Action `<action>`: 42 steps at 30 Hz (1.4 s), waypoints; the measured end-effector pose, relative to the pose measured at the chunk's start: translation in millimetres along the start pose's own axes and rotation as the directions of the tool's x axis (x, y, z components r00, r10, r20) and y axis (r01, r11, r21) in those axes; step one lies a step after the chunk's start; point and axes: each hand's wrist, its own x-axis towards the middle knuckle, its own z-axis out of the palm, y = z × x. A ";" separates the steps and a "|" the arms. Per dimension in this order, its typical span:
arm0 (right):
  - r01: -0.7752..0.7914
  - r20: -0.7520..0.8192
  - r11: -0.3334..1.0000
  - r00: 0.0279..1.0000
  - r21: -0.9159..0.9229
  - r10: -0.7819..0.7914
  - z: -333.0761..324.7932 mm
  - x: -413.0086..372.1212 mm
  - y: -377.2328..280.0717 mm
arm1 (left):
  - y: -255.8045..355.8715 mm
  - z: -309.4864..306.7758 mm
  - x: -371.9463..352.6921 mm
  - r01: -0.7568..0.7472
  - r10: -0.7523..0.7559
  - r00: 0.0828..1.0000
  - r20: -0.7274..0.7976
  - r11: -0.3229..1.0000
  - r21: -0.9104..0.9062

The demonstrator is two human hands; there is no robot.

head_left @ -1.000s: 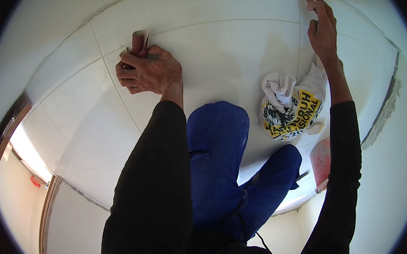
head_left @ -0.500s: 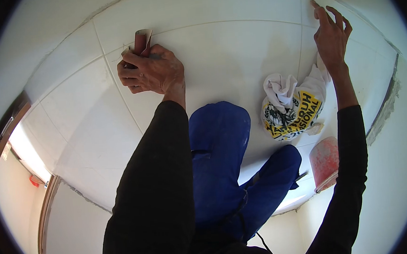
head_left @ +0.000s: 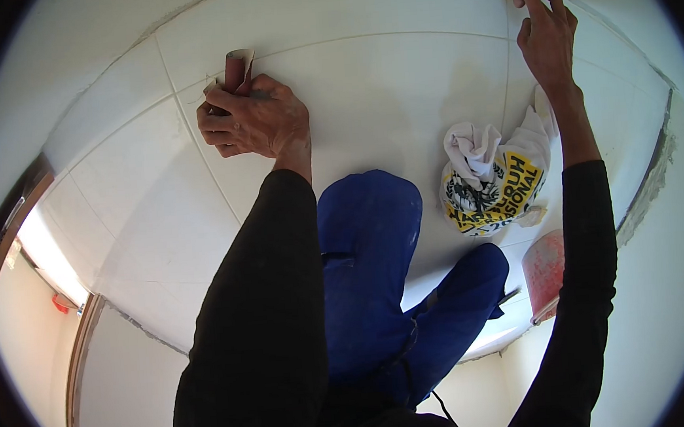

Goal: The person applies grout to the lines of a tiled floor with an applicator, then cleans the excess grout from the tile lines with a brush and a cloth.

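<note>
My left hand [head_left: 260, 118] is closed around a reddish-brown roll [head_left: 234, 72] with a pale curled edge, which looks like rolled sandpaper. It rests on the white floor tiles [head_left: 365, 85], close to a grout line. At the far right, my right hand [head_left: 548, 44] reaches to the tiles near the foot of the wall. Its index finger is stretched out with the tip on the floor; the other fingers are loosely bent and apart. Nothing shows in that hand. Below it lies a bunched white cloth [head_left: 494, 175] with yellow and black print.
A red bucket [head_left: 544, 275] with whitish stains stands beside my right forearm. My knees in blue trousers [head_left: 368, 251] take up the middle of the floor. A brown door frame [head_left: 17, 216] is at the left, and walls [head_left: 656, 287] border the tiles.
My right hand has moved forward and slightly left, its fingertip now farther along the tiles toward the wall. My left hand and the roll have stayed in place.
</note>
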 end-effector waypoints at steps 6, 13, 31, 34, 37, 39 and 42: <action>0.027 0.038 0.999 0.999 0.016 -0.028 -13.6 -15.8 -3.6 | -1.9 1.4 -0.7 -0.031 0.030 0.999 -0.035 0.999 -0.020; -0.277 -0.070 0.948 0.954 0.160 0.291 7.7 -14.5 5.1 | 0.1 -1.0 -0.8 -0.006 0.006 1.000 -0.005 1.000 -0.016; -0.473 -0.040 0.876 0.877 0.096 0.479 15.8 3.6 -43.5 | -1.7 0.3 -0.4 -0.015 0.014 1.000 -0.009 1.000 -0.017; -0.440 -0.019 0.843 0.884 0.309 0.468 15.4 -1.5 -32.6 | -0.5 -0.9 -0.4 -0.006 0.006 1.000 0.001 1.000 -0.015; -0.399 -0.042 0.830 0.893 0.391 0.449 9.9 -10.1 -30.6 | -1.5 0.1 -0.1 -0.015 0.015 0.999 -0.036 1.000 -0.001; -0.434 0.005 0.817 0.884 0.380 0.468 5.6 -13.6 -28.3 | -1.8 0.7 -0.1 -0.014 0.014 1.000 -0.018 1.000 0.001; -0.364 -0.043 0.862 0.914 0.353 0.404 8.5 -14.8 -25.2 | -1.2 1.3 0.2 -0.003 0.003 1.000 -0.012 1.000 -0.013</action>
